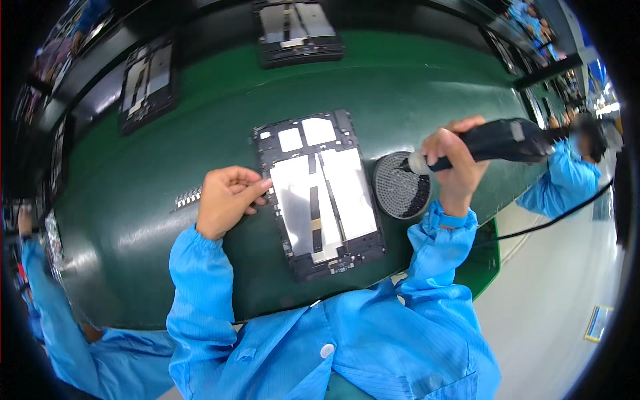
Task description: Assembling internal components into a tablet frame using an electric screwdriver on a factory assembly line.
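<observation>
**Screwdriver [505,140] held over a round tray [392,183]**

I see an opened tablet [350,193] lying on the green surface [133,227], just left of the tray. The person's right hand [460,163] has its fingers wrapped round the black screwdriver, its tip above the tray. The left hand [228,200] is at the tablet's left edge, thumb and forefinger close together; whether they pinch anything, I can't tell.

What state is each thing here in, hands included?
Nearest tablet: opened, inner parts exposed
Round perforated tray: partly filled with small dark pieces
Power screwdriver: held, working end at the tray
Right hand: closed around the screwdriver
Left hand: fingers at the nearest tablet's left edge
Far middle tablet: opened
Far left tablet: opened
</observation>
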{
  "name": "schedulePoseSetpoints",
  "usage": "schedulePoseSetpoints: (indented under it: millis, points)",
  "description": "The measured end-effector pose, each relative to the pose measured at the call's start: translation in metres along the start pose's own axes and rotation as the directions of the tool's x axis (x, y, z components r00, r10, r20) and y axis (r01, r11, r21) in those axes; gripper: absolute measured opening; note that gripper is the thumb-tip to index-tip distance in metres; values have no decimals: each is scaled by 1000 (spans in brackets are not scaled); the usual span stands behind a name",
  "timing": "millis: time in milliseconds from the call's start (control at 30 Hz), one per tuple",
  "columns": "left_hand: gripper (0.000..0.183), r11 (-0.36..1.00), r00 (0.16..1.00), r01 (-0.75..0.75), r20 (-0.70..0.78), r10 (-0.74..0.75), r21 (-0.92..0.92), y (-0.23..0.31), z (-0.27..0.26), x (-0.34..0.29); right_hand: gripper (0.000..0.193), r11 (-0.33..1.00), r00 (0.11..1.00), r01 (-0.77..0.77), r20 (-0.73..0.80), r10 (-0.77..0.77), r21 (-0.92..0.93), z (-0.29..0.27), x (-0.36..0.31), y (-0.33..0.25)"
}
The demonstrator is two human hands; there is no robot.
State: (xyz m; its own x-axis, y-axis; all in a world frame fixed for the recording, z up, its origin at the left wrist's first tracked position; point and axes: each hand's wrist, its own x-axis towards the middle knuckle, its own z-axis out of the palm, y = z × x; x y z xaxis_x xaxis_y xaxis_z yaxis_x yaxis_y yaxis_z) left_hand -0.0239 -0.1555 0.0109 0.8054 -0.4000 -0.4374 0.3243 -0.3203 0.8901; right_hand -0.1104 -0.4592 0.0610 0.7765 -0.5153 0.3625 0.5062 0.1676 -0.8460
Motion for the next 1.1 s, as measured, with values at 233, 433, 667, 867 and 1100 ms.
schedulePoseSetpoints:
  millis: [233,433,667,867,1100]
  points:
    - [16,1000,999,8,-38,-7,22,4,7,0,25,997,1000,0,-25,-2,-81,-9,8,19]
    - [16,999,1000,10,-24,-9,35,4,4,-1,26,986,1000,-18,16,21,-168,-6,9,23]
    - [15,1000,999,-13,31,13,-4,0,-1,1,26,984,1000,2,29,4,-178,-7,8,23]
    - [15,1000,1000,-8,-17,7,-18,-4,-8,-3,28,987,997,-78,-4,78,-139,6,6,24]
    - [18,998,997,17,73,-12,-64,4,-6,7,28,999,992,50,121,-47,-16,27,5,1]
